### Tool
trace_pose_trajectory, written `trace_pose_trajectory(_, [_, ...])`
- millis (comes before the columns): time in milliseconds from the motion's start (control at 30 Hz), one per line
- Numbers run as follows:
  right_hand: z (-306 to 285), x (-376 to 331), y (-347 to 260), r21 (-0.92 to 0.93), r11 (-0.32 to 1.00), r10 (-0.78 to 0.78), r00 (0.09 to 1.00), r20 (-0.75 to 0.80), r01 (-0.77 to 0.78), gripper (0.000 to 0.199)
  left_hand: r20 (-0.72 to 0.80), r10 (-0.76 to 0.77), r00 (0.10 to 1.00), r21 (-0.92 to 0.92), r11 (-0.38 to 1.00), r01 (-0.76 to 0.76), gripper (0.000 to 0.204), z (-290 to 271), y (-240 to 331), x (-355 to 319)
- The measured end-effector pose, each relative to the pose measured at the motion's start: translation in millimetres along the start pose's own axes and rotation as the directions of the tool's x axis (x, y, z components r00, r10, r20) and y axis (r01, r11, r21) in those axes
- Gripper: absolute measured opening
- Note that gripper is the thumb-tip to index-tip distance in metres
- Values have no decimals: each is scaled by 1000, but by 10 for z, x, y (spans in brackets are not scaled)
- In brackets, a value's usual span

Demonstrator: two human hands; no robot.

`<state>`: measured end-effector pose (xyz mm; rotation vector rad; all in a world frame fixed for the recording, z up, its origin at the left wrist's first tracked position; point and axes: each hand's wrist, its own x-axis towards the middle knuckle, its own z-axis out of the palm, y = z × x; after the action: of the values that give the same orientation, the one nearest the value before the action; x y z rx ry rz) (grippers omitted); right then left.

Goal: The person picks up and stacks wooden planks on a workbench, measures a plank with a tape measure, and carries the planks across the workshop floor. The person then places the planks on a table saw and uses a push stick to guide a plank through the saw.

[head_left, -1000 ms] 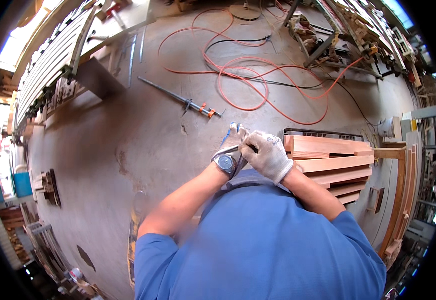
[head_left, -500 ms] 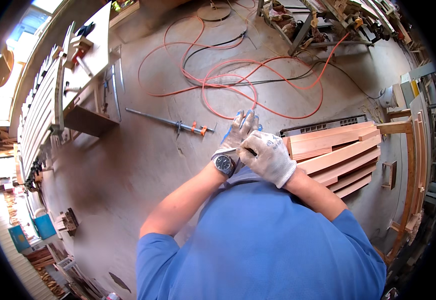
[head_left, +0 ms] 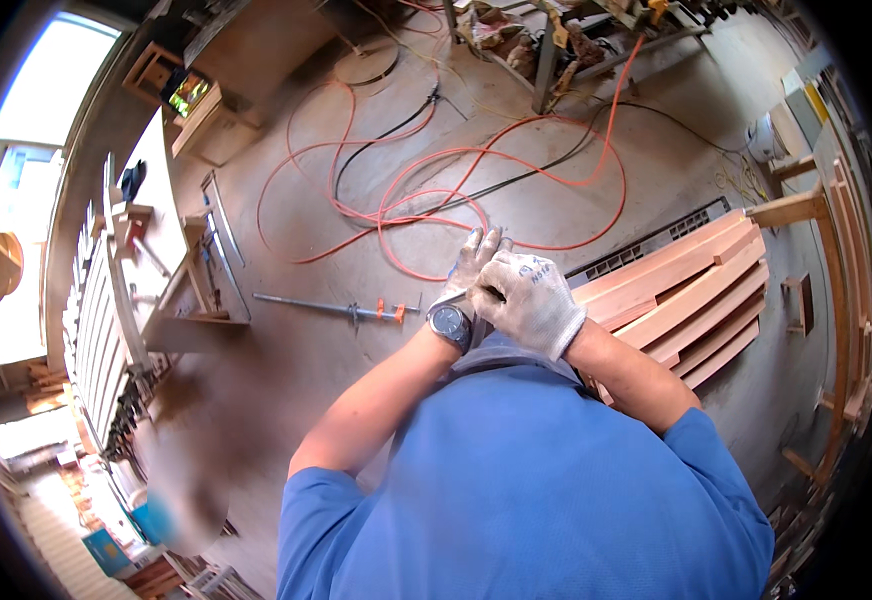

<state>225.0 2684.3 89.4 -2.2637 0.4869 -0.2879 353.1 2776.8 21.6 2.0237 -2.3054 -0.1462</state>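
My left hand (head_left: 468, 264) wears a stained white work glove, fingers stretched out and partly covered by the other hand. A dark-faced wristwatch (head_left: 448, 322) sits on that wrist, just below the glove's cuff. Across the left palm and cuff lies my right hand (head_left: 534, 298), in a white glove with blue marks on its back. Its fingers are curled closed, pinching the left glove near the cuff; the fingertips are mostly hidden. A bar clamp (head_left: 346, 309) with orange parts rests on the floor left of my hands.
Stacked wooden boards (head_left: 681, 290) lie close on my right, beside a floor grate (head_left: 656, 238). An orange hose (head_left: 388, 215) loops over the floor ahead. On the left stands a workbench (head_left: 156, 210) with wooden slats; a wooden frame (head_left: 831, 300) is at far right.
The view has swung, so the bench and floor things appear shifted. My hands stay together at the left glove, with the right hand slightly further over the left and less of the left fingers showing.
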Motion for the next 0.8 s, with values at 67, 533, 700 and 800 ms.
trace_pose_trajectory(67, [49,79,7,-137,990,-43,997,-67,34,18,-28,67,997,-68,995,-69,49,29,-101,244])
trace_pose_trajectory(533, [-521,790,820,218,932,310,948,-71,-289,25,156,-378,913,-613,687,389,38,489,-1289,1049])
trace_pose_trajectory(700, [-612,1353,1003,173,898,401,915,52,-404,30,98,-504,858,-779,498,381,32,632,-1907,1344])
trace_pose_trajectory(800, [-631,1731,999,153,923,324,928,182,-353,37,98,-505,858,-817,452,359,30,486,-2142,1763])
